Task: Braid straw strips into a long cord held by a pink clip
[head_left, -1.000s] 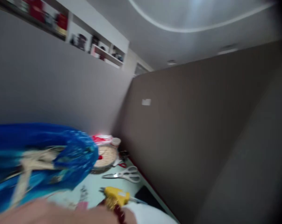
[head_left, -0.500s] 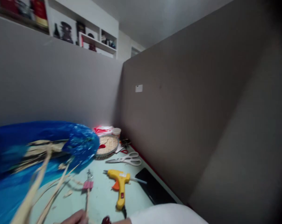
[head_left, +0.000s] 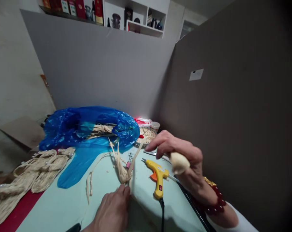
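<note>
Low in the middle, my left hand point(head_left: 113, 206) has its fingers pressed together on the lower end of a pale raffia bundle point(head_left: 123, 172). Loose strands fan upward from the bundle, and a pink binder clip point(head_left: 128, 165) lies just behind it. My right hand point(head_left: 184, 151) is raised above the table at the right, fingers bent and apart. A cream, rounded thing point(head_left: 179, 163) shows at its thumb side, perhaps a thumb cover; I cannot tell. One upright strand ends close to the right fingertips. Under that hand lies a yellow glue gun point(head_left: 159, 175).
A blue plastic bag point(head_left: 87, 112) with more raffia stands at the back. Braided raffia pieces point(head_left: 36, 174) lie at the left. Behind my right hand are partly hidden scissors point(head_left: 149, 153), a woven round point(head_left: 148, 133) and a white cup point(head_left: 155, 125). A grey partition point(head_left: 220, 112) bounds the right.
My view has swung left and shows more of the table. My right hand has risen from the bottom edge to above the glue gun. The left hand is now further into view, at the raffia.
</note>
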{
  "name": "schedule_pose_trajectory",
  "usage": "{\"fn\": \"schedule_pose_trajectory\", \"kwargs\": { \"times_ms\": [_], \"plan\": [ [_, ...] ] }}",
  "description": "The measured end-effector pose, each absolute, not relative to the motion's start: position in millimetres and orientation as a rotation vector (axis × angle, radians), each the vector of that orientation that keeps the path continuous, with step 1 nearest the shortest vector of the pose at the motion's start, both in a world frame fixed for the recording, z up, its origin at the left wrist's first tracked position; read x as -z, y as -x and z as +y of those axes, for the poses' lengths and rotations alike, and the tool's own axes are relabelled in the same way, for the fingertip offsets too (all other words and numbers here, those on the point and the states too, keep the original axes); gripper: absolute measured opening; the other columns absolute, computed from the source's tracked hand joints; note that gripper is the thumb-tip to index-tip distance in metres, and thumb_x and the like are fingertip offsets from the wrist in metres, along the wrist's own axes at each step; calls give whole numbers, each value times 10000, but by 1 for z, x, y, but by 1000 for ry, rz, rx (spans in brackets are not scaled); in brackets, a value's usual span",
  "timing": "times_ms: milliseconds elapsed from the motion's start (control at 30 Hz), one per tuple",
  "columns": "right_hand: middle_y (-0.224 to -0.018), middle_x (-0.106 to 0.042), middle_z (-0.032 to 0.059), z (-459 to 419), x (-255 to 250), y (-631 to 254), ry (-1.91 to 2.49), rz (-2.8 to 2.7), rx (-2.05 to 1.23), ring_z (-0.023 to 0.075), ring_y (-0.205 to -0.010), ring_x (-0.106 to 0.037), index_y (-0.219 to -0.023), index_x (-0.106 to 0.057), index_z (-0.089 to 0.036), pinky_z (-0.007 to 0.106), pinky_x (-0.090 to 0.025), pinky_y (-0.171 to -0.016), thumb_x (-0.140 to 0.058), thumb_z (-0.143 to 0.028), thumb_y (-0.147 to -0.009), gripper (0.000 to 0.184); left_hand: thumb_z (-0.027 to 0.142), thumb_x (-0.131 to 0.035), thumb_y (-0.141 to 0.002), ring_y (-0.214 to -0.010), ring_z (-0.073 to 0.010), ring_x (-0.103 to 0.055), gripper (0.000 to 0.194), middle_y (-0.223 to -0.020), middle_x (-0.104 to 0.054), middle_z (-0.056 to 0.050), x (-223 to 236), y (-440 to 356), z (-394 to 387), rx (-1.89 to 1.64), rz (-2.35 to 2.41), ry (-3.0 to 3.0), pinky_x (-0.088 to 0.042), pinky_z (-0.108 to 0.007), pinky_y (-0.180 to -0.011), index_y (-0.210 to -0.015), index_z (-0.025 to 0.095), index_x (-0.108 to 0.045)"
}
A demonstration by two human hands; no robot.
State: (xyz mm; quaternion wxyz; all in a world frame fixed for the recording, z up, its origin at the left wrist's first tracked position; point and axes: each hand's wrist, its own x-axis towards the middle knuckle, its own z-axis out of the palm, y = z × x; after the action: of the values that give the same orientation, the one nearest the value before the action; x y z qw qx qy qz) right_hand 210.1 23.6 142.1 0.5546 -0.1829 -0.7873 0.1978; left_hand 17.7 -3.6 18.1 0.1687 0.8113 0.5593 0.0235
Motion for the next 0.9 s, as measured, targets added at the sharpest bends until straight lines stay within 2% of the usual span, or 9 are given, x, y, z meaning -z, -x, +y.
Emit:
{"fn": "schedule_pose_trajectory", "kwargs": {
  "times_ms": [100, 200, 267, 367, 467, 567, 733, 833, 900],
  "plan": [
    [-810, -673, 47, 27, -139, -212, 417, -1561, -520, 199, -782, -596, -727, -644, -221, 367, -482, -736, -519, -311, -929, 254, 150, -327, -929, -956, -300, -670, 314, -1086, -652, -135, -30, -19, -7, 117, 1618, -2402, -508, -421, -776, -1061, 190, -609],
    [-768, -646, 17, 35, -137, -215, 388, -1382, -601, 176, -786, -597, -686, -629, -228, 325, -497, -739, -569, -148, -862, 203, 253, -287, -964, -893, -298, -673, 359, -1076, -628, -137, -40, -10, 4, 60, 1672, -2435, -515, -440, -746, -1050, 190, -630],
    [-764, -639, 11, 39, -136, -217, 386, -1341, -660, 167, -791, -601, -681, -627, -227, 307, -503, -749, -583, -136, -838, 187, 213, -268, -959, -858, -276, -664, 377, -1055, -615, -128, -42, 3, 22, -93, 1742, -2447, -509, -430, -748, -1148, 187, -594],
    [-771, -640, 9, 45, -132, -214, 357, -1289, -750, 154, -803, -602, -684, -623, -216, 285, -496, -768, -581, -140, -826, 167, 162, -359, -911, -935, -252, -617, 463, -1109, -572, -129, -34, 19, 56, -257, 1567, -2556, -492, -391, -809, -1369, 198, -418],
    [-785, -650, 10, 53, -128, -201, 339, -1238, -858, 140, -794, -600, -677, -612, -199, 261, -488, -747, -572, -132, -807, 152, 163, -394, -899, -1020, -224, -574, 368, -1125, -576, -85, -23, 23, 79, -292, 1360, -2623, -470, -337, -867, -1208, 255, -570],
    [-770, -652, 12, 65, -128, -192, 351, -1222, -902, 145, -770, -597, -648, -590, -193, 271, -490, -729, -581, -146, -780, 141, 151, -371, -909, -973, -209, -584, 327, -1093, -602, -70, -21, 22, 85, -286, 1328, -2658, -464, -313, -840, -1026, 256, -658],
    [-741, -585, 7, 78, -138, -207, 365, -1237, -776, 160, -778, -567, -663, -567, -216, 312, -475, -749, -579, -179, -789, 132, 106, -294, -924, -888, -219, -612, 388, -1021, -624, -95, -35, 40, 93, -274, 1590, -2758, -454, -314, -770, -1091, 202, -631],
    [-656, -467, 4, 78, -149, -224, 398, -1229, -691, 142, -640, -473, -622, -524, -218, 297, -414, -602, -545, -181, -787, 171, 71, -274, -912, -880, -202, -629, 403, -1017, -617, -81, -52, 63, 117, -205, 2018, -2795, -436, -277, -724, -1105, 186, -608],
    [-597, -360, -9, 75, -157, -233, 420, -1167, -653, 116, -537, -352, -586, -497, -207, 281, -285, -479, -532, -150, -762, 188, 114, -268, -934, -903, -226, -628, 358, -1036, -598, -88, -66, 79, 140, -213, 2180, -2724, -422, -272, -672, -1096, 150, -586]
  ]
}}
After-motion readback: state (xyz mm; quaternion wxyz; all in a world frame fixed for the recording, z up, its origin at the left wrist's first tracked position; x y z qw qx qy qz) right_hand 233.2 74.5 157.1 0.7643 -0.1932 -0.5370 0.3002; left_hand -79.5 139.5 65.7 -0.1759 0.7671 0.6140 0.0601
